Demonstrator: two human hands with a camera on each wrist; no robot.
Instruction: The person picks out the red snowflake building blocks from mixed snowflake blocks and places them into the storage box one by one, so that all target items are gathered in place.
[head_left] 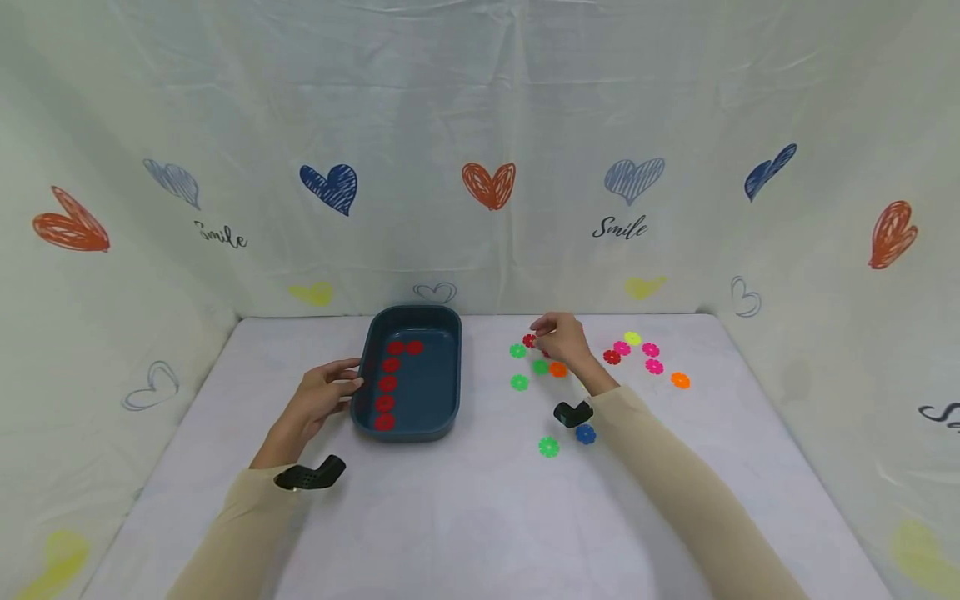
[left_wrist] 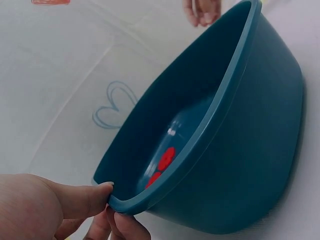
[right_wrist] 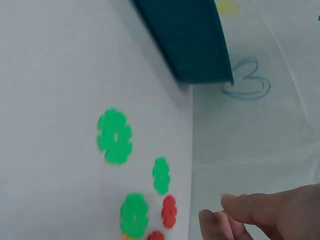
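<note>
My left hand [head_left: 318,400] grips the left side of a dark blue tray [head_left: 450,429]; in the left wrist view its thumb lies on the rim and fingers are under it. Several red flower-shaped discs [head_left: 387,383] lie inside the tray, in a column with one beside the top. My right hand [head_left: 564,340] hovers over the scattered discs, right of the tray, its fingers loosely bent and nothing visible between them. Nearest to it are a red disc [head_left: 529,341], green discs [head_left: 541,367] and an orange disc [head_left: 558,369]. Another red one is partly hidden beneath the hand.
Farther right lie pink discs [head_left: 651,349], a red, a yellow disc [head_left: 632,338] and an orange one. Toward the front are a green disc [head_left: 549,447] and a blue disc [head_left: 586,434], the latter near the right sleeve. A white printed curtain [head_left: 555,250] stands behind the table.
</note>
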